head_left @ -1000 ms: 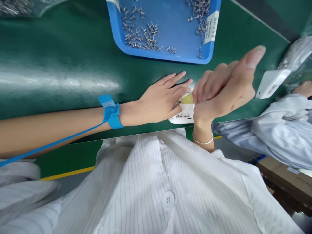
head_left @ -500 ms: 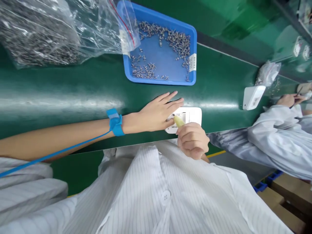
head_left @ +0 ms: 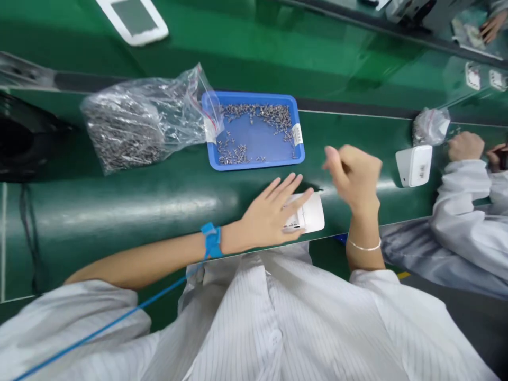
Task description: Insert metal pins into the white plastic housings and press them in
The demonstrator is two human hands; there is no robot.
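My left hand [head_left: 273,211] lies flat with its fingers spread over the left part of a white plastic housing [head_left: 313,212], hiding much of it. Part of the housing's recessed inside shows between thumb and fingers. A blue wrist strap with a cord is round my left wrist. To the right of the housing, my right hand [head_left: 355,172] is raised and curled into a fist, thumb toward the left. What it holds, if anything, is hidden. A small dark thing shows by the housing's upper edge, too blurred to name.
Beyond my hands sits a blue tray [head_left: 262,165] of small screws. A plastic bag [head_left: 127,127] full of screws overlaps its left edge. At the right stand another white housing [head_left: 415,165] and a smaller bag [head_left: 432,127]. A co-worker's sleeve [head_left: 456,211] is beyond them.
My right hand has lifted off the housing and moved up and right; the pale yellow tool handle no longer shows. My left hand stays on the housing. The camera view has shifted.
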